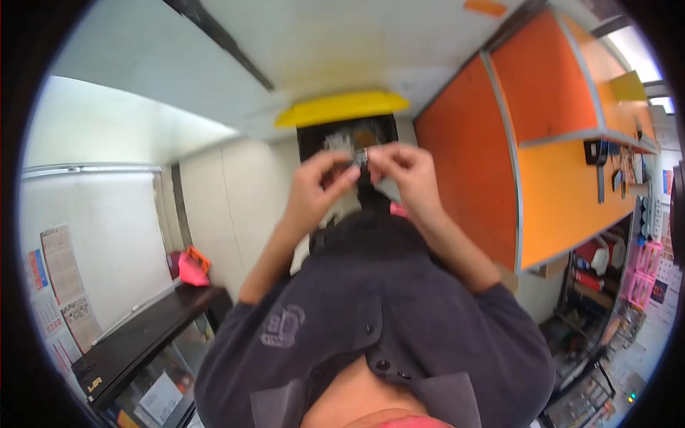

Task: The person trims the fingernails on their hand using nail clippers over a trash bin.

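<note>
A small silvery metal piece (pixel 361 157) is pinched between my two hands, in front of my torso; it is too small and blurred to name. My left hand (pixel 320 178) grips its left side with thumb and fingers. On the other side, the fingertips of my right hand (pixel 405 170) close on the piece. Just beyond the hands is a black bin (pixel 307 143) with a yellow lid (pixel 342 108) standing up behind it. Small blurred contents show inside the bin.
At the right stands an orange cabinet (pixel 471 157) with grey edging and a yellow-orange top (pixel 564 203). To the left, a dark shelf unit (pixel 153 324) bears a pink and orange bag (pixel 193 267). Papers (pixel 64 274) hang on the white wall.
</note>
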{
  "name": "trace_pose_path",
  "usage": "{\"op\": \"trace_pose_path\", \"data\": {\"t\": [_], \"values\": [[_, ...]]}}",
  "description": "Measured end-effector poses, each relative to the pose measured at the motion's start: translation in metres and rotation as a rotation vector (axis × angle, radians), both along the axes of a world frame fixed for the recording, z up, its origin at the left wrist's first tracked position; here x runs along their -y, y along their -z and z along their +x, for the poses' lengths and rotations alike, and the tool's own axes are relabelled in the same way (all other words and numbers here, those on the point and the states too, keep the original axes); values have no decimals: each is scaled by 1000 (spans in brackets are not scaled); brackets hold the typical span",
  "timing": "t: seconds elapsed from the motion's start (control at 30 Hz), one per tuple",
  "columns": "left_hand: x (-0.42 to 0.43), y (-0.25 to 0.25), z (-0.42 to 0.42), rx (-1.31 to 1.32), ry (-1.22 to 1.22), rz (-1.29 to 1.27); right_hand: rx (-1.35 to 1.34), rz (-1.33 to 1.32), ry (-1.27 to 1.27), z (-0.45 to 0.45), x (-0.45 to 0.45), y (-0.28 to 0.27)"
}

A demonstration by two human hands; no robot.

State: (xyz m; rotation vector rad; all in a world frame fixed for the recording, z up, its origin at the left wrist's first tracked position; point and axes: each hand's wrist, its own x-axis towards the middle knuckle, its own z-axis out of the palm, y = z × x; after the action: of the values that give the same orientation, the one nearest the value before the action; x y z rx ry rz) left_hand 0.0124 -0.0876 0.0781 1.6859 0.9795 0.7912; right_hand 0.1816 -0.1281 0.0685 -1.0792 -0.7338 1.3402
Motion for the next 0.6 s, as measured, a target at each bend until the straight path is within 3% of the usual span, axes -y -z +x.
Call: {"op": "trace_pose_path", "data": {"t": [0.1,0.23,0.4,0.6], "values": [[-6,8,-2,27,52,16,148,0,-5,2,-2,-1],[-10,10,-8,-15,113,-140,128,18,-2,-2,-6,0],[-9,15,2,108,89,-42,85,49,12,-1,-6,0],[-10,11,1,10,121,91,111,18,-56,5,-8,4]]}}
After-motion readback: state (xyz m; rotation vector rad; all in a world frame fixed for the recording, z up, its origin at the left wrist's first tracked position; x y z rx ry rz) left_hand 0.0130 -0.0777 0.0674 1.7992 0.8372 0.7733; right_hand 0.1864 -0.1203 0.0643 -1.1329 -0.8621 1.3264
